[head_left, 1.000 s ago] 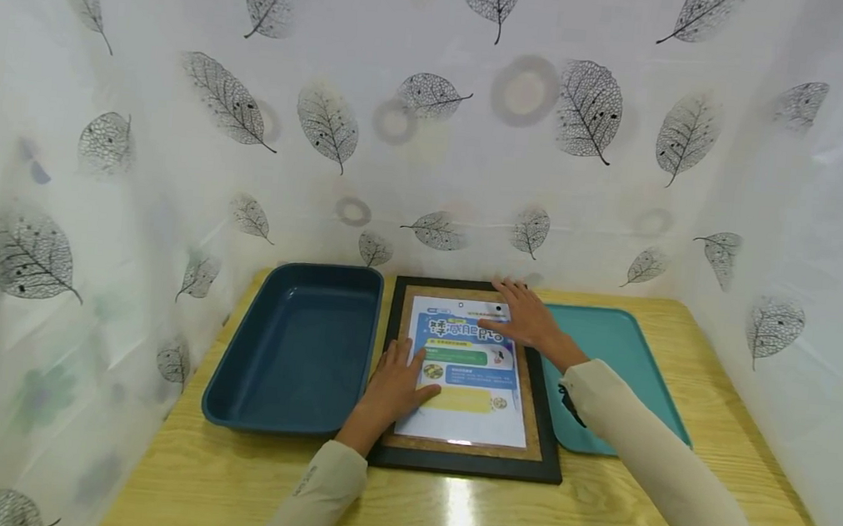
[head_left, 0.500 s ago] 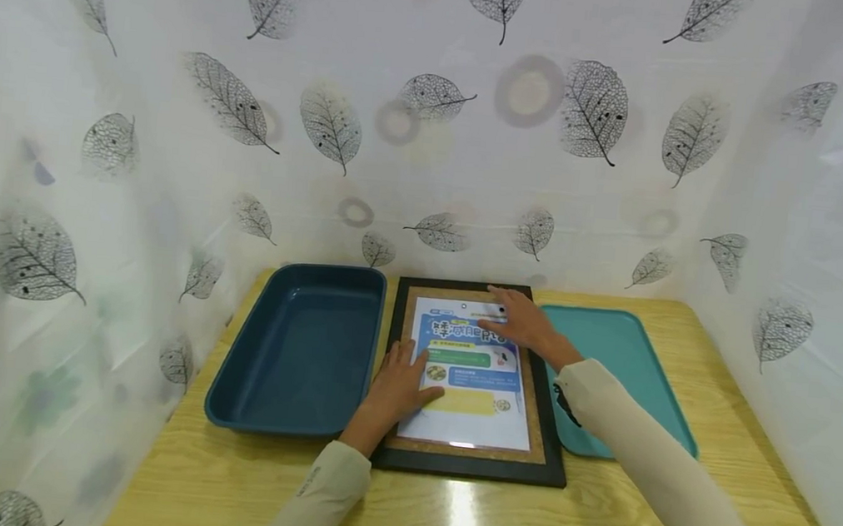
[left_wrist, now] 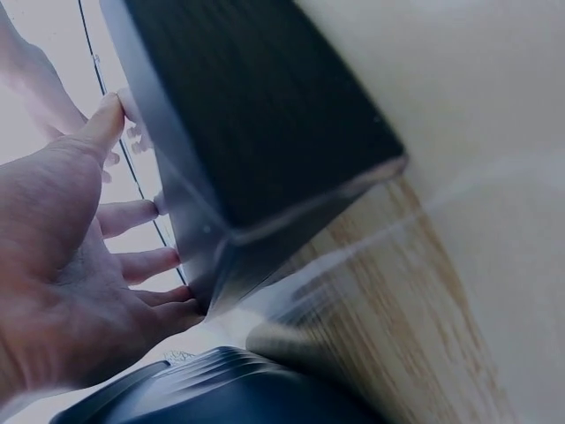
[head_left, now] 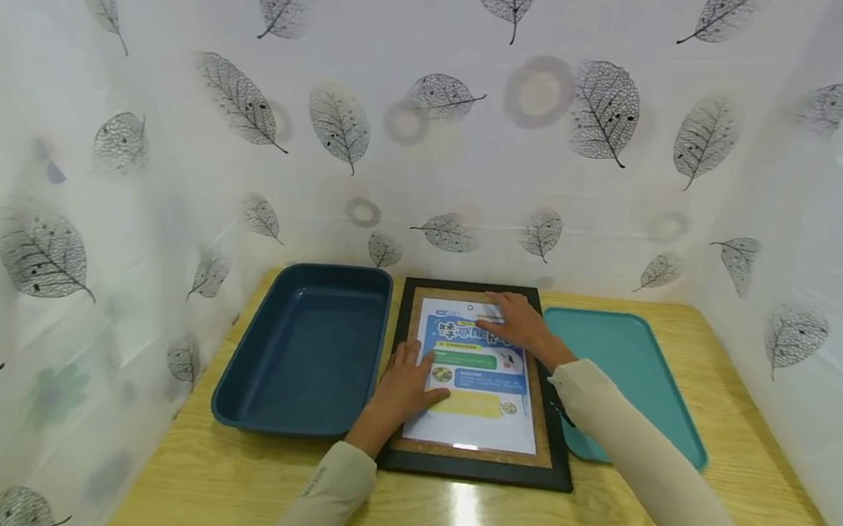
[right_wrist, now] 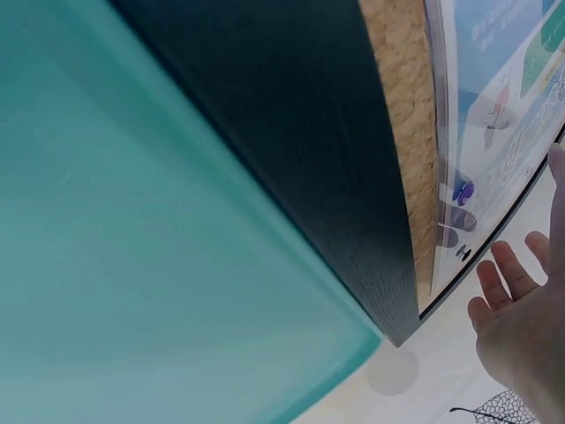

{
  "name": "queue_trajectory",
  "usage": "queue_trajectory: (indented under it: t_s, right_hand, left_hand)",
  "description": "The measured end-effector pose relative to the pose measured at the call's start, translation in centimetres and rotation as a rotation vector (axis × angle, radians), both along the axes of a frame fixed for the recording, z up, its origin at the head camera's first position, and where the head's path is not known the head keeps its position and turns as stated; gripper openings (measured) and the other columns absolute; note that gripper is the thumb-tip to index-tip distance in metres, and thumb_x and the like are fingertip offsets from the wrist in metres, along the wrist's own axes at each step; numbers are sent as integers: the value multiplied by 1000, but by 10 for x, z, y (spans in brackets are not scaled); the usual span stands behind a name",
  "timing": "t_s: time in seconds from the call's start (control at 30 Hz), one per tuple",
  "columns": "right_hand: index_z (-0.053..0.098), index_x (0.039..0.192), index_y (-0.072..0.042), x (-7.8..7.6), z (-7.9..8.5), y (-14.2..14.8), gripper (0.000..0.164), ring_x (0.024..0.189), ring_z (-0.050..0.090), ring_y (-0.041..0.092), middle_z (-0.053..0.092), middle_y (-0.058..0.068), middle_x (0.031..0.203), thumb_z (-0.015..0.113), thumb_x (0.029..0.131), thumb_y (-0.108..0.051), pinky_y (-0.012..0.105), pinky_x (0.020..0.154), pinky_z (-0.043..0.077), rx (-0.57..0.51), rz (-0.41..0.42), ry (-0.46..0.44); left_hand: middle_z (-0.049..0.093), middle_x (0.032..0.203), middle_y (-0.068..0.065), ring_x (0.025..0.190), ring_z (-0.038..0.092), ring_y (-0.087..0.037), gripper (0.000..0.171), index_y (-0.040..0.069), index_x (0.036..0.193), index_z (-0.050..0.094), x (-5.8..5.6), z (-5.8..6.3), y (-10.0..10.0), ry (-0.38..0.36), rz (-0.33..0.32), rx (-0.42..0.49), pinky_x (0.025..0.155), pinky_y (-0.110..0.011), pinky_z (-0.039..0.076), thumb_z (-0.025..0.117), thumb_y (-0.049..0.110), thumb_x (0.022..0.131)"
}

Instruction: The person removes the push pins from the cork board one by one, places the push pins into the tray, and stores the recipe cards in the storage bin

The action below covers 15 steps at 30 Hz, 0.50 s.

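A black-framed cork board [head_left: 479, 469] lies flat between two trays. On its cork [head_left: 396, 443] is a printed poster [head_left: 467, 430] in a glossy clear cover. My left hand [head_left: 399, 386] rests with spread fingers over the poster's left edge and the frame. At the poster's upper right corner is my right hand [head_left: 522, 322], fingers extended over the sheet. A pale round pin [head_left: 470, 307] shows at the top of the poster. In the right wrist view, a dark push pin [right_wrist: 463, 253] sits by the sheet's top edge, near the right fingertips. Neither hand grips anything.
To the left stands a deep dark-blue tray [head_left: 307, 362], close against the board. A shallow teal tray [head_left: 631, 357] lies at the right, partly behind the right forearm. Beneath is a wooden table [head_left: 221, 488]; a leaf-patterned white curtain [head_left: 459, 174] surrounds it on three sides.
The right hand has shifted slightly left and nearer along the board, now covering the dark pin in the head view. The left hand stays put. The head view has turned slightly left.
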State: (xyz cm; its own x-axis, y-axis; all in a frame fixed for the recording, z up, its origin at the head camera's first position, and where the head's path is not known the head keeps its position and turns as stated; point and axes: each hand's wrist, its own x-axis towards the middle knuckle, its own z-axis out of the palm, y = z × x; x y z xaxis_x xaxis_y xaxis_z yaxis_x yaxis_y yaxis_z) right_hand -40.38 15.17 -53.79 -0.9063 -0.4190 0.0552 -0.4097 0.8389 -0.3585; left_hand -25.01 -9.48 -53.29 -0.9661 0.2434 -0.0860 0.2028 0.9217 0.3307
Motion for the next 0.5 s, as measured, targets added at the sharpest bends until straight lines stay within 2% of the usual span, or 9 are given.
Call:
queue_trajectory:
  t_s: [0.1,0.27,0.5]
  right_hand:
    - [46,156,-5,-1,-1,-2,78,140,46,43,51,23,150,69,97,-52,60,121,26,6,1,7]
    - [52,152,-5,-2,-1,-6,73,134,51,40,55,21,146,70,97,-50,57,114,36,6,0,18]
    - [60,144,-4,-3,-1,-12,61,115,61,35,67,16,125,73,98,-42,55,107,38,10,18,67]
  left_hand:
    - [25,168,-23,155,18,-47,83,6,159,42,0,1,0,-6,-1,4,119,-58,32,68,55,97]
    - [25,168,-23,155,18,-47,83,8,159,42,0,0,-1,-4,4,-3,119,-58,33,68,57,96]
    - [25,168,-22,155,19,-46,84,9,159,43,-1,-5,-1,5,6,-19,120,-57,32,67,58,96]
